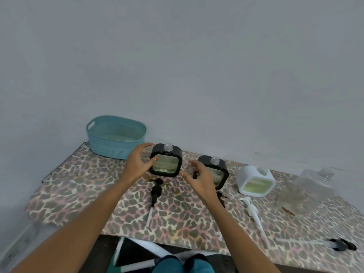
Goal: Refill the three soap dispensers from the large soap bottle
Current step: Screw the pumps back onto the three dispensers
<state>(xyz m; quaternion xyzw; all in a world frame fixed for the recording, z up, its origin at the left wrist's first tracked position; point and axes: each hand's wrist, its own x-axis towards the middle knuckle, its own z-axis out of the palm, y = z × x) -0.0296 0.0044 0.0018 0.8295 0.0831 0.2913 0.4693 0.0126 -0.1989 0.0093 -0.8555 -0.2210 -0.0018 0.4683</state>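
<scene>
Grey wall; tabletop under leopard-print cloth. My landmark is the teal basket at the back left.

1. First black dispenser: just right of the basket, neck uncapped. The left hand grips its basket-side edge, thumb on the front.
2. Right hand: at that dispenser's side away from the basket, fingers spread wide and holding nothing. I cannot tell if the thumb touches it.
3. Second black dispenser: further right of the basket, partly behind the right hand.
4. White dispenser: further right again.
5. Large soap bottle: clear, farthest from the basket.
6. Black pump and white pump: lying flat, nearer me than the basket.
</scene>
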